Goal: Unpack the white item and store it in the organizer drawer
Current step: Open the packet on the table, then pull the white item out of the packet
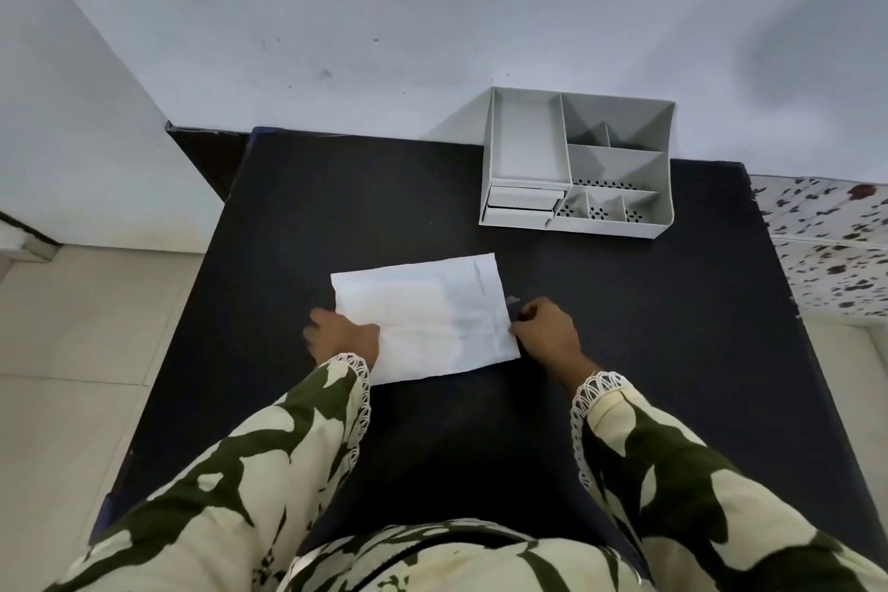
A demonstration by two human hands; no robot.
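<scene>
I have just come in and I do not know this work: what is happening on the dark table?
A person is handling a flat white packet that lies on the dark table. The left hand rests on its left edge, and the right hand is at its right edge, where the flap seems to be. The packet looks still closed. The grey organizer stands further back on the right, untouched, its two small drawers in front.

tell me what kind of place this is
Probably a room in a home, not a workshop: a small dark table pushed against a plain wall, pale floor tiles, a floral fabric beside it, and a grey desk organizer.
</scene>
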